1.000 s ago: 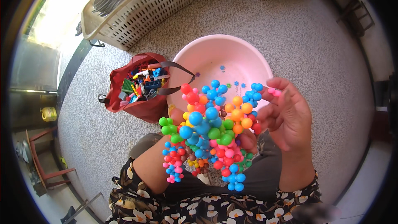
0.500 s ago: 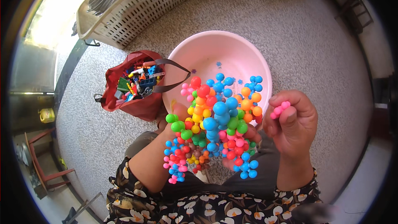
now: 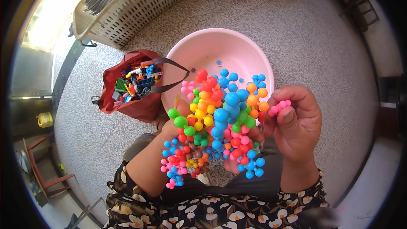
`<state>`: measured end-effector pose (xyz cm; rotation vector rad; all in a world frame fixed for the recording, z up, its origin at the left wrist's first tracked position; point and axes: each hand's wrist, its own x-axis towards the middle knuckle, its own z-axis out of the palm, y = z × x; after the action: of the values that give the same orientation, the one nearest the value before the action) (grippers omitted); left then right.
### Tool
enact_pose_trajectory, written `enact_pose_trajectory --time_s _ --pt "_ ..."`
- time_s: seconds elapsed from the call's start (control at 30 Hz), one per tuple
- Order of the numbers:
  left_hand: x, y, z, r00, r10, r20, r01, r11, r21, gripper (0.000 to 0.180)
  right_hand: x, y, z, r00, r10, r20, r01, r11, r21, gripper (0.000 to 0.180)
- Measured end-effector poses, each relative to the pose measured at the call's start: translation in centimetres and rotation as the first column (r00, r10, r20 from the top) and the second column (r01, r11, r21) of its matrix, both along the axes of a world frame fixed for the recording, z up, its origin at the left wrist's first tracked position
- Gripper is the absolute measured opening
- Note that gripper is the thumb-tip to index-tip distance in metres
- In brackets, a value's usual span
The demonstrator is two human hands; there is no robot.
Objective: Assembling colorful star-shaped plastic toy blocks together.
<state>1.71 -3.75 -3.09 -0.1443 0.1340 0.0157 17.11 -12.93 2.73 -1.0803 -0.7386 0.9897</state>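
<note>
Beside orange balls (image 3: 252, 100) — pink piece (image 3: 280, 107) in right hand (image 3: 300, 123), now lower.

I watch through one fisheye camera on the wearer's head, aimed steeply down past the lap (image 3: 254, 184) at the floor (image 3: 305, 51). The ball toy (image 3: 221, 121) is near the lens, mid-view, the tub (image 3: 199, 44) lying farther off toward twelve o'clock. The left forearm (image 3: 146, 169) enters from seven, the right forearm (image 3: 296, 174) between four and five. A basket (image 3: 135, 19) stands well beyond at eleven, and straight edges bow outward.
</note>
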Motion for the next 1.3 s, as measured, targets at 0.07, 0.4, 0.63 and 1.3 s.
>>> enact_pose_trajectory --time_s 0.07,0.4,0.63,1.3 --pt "0.0 0.1 0.1 1.000 -0.002 0.005 0.002 0.999 0.038 0.053 0.1 -0.1 -0.2 1.000 0.010 0.023 -0.010 1.000 0.017 0.028" --pt "-0.6 0.6 0.4 1.000 -0.005 0.020 0.001 0.974 0.226 0.061 -0.2 0.2 -0.1 1.000 0.018 -0.011 -0.018 1.000 0.009 0.024" --pt "-1.5 0.9 0.0 0.999 -0.009 0.031 -0.002 0.939 0.344 0.067 0.7 -0.4 -0.9 0.994 -0.018 0.110 0.002 0.990 0.142 0.024" --pt "-2.0 -0.6 -2.5 0.897 0.443 0.011 -0.312 0.613 0.726 0.072 -0.3 -1.1 1.3 0.506 -0.204 0.838 -0.132 0.942 0.309 0.030"
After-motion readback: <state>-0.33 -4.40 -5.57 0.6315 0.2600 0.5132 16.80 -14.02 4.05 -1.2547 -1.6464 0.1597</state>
